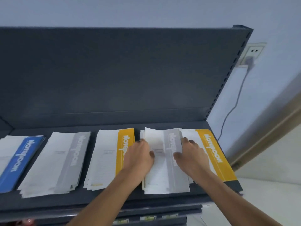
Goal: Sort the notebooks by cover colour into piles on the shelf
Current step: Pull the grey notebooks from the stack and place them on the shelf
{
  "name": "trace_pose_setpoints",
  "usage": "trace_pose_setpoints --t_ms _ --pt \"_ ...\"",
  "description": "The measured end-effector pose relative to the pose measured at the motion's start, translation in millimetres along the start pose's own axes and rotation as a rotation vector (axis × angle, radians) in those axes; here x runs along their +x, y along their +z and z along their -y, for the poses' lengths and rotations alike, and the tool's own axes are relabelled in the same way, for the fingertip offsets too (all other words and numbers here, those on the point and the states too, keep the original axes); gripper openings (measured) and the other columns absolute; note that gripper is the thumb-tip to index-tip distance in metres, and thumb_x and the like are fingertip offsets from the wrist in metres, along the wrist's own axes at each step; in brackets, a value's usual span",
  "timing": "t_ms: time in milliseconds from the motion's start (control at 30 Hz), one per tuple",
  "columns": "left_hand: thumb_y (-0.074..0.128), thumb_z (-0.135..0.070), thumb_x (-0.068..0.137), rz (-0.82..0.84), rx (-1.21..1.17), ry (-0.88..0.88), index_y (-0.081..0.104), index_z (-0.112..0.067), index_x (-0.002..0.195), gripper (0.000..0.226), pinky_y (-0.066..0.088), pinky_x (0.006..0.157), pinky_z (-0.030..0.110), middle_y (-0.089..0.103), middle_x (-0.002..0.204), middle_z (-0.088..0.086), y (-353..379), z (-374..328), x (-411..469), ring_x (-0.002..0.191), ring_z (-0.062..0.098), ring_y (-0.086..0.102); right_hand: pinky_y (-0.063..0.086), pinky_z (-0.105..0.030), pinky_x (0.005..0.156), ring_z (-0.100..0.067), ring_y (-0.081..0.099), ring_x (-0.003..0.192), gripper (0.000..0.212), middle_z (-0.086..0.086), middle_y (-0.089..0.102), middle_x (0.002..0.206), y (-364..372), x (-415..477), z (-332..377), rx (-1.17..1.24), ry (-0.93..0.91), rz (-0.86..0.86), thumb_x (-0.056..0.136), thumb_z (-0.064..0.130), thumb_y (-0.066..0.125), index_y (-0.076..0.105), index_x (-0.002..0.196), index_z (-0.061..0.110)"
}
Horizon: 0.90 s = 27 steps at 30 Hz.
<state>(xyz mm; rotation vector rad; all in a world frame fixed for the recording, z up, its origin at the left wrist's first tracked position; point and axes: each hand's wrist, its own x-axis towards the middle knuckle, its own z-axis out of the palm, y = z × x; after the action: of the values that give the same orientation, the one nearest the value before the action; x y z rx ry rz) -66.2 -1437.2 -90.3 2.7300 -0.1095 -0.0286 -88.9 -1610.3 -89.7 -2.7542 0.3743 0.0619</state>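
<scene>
**2 hands on 1 grey-banded notebook at the right of the shelf**

The left hand [138, 157] and right hand [190, 154] hold the grey-banded notebook [164, 168] by its 2 long edges. The left fingers [142, 142] curl over the left edge with the thumb on the white cover. The right fingers [187, 141] curl over the right edge with the thumb on the grey band. The notebook lies flat on a small stack whose edges show along its left side. Its right edge overlaps the white part of a yellow-banded notebook [215, 154], which reaches the right end of the shelf [65, 204].

3 sorted piles lie to the left: a blue pile [21, 159] cut by the frame edge, a grey pile [61, 160] and a yellow pile [105, 157]. Narrow dark gaps of bare shelf separate them, and the left hand covers the yellow pile's right edge. The piles' near edges are ragged, with corners fanned out.

A bare strip runs along the shelf front, and a thinner one lies between the piles' far edges and the dark back panel [114, 70], which stands open above. Beyond the slotted upright [228, 75], a cable [234, 105] hangs from a wall socket [254, 53].
</scene>
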Motion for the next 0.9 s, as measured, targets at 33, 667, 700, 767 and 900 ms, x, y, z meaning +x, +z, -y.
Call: trace_pose_setpoints --t_ms 33,667,700,767,900 --pt "0.061 -0.029 0.097 -0.003 0.018 -0.013 0.057 -0.007 0.112 0.027 0.039 0.063 0.028 0.066 0.102 0.007 1.5 -1.8 -1.1 0.090 0.024 0.064 0.052 -0.035 0.062 -0.021 0.058 0.076 0.031 0.001 0.056 0.094 1.9 1.7 -1.0 0.003 -0.008 0.009 0.089 0.027 0.056 0.051 0.119 0.017" --pt "0.057 -0.037 0.097 -0.113 0.150 -0.083 0.054 -0.020 0.128 0.035 0.046 0.064 0.028 0.065 0.104 -0.001 -8.7 5.4 -31.0 0.086 0.020 0.064 0.047 -0.027 0.066 -0.020 0.061 0.096 0.031 -0.001 0.062 0.112 9.7 7.5 1.3 0.042 -0.331 -0.014 0.093 0.024 0.060 0.055 0.122 0.016" --pt "0.057 -0.037 0.097 -0.121 0.131 -0.086 0.055 -0.021 0.127 0.034 0.050 0.066 0.029 0.065 0.103 -0.002 -11.6 9.7 -33.3 0.085 0.019 0.065 0.047 -0.026 0.065 -0.019 0.062 0.096 0.031 0.000 0.062 0.113 11.0 5.9 6.6 0.041 -0.362 -0.009 0.093 0.025 0.059 0.055 0.123 0.017" --pt "0.057 -0.038 0.097 -0.137 0.103 -0.101 0.056 -0.022 0.127 0.033 0.054 0.068 0.030 0.066 0.101 -0.005 -18.1 18.4 -38.4 0.083 0.016 0.065 0.053 -0.028 0.070 -0.017 0.063 0.096 0.030 0.002 0.063 0.112 14.1 1.4 18.8 0.040 -0.429 0.011 0.095 0.028 0.057 0.057 0.124 0.020" --pt "0.057 -0.038 0.097 -0.177 0.075 -0.157 0.059 -0.025 0.125 0.031 0.053 0.066 0.025 0.067 0.099 -0.009 -33.0 40.0 -52.3 0.075 0.007 0.062 0.055 -0.034 0.080 -0.018 0.064 0.099 0.027 0.003 0.063 0.112 21.1 -9.6 50.3 0.050 -0.567 0.096 0.095 0.026 0.053 0.057 0.122 0.023"
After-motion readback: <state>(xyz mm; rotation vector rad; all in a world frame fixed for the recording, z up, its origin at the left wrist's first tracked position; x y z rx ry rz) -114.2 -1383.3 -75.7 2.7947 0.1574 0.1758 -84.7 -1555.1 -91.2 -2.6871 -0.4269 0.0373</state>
